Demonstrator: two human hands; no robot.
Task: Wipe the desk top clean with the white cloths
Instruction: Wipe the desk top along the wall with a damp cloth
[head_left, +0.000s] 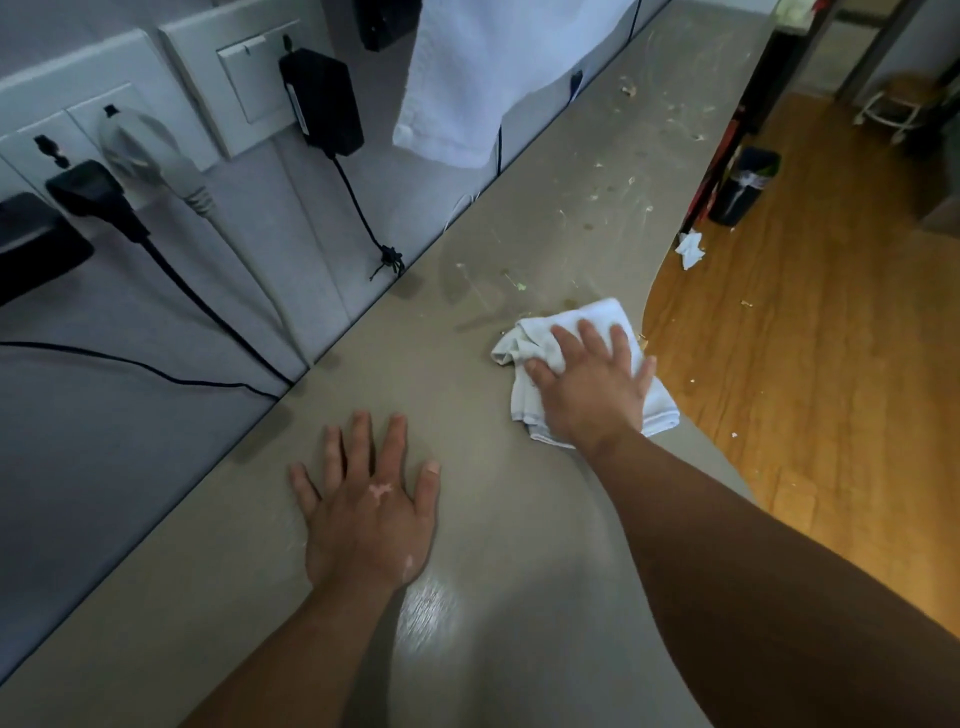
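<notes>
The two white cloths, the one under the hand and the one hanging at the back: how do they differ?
The cloth on the desk is crumpled, looks slightly soiled and lies flat under the right hand. The hanging cloth hangs smooth against the wall, looks cleaner and larger, and no hand touches it. Both are white towelling.

place: office | cues: desk (363, 395), partition wall sockets (104, 150), wood floor (810, 332)
</notes>
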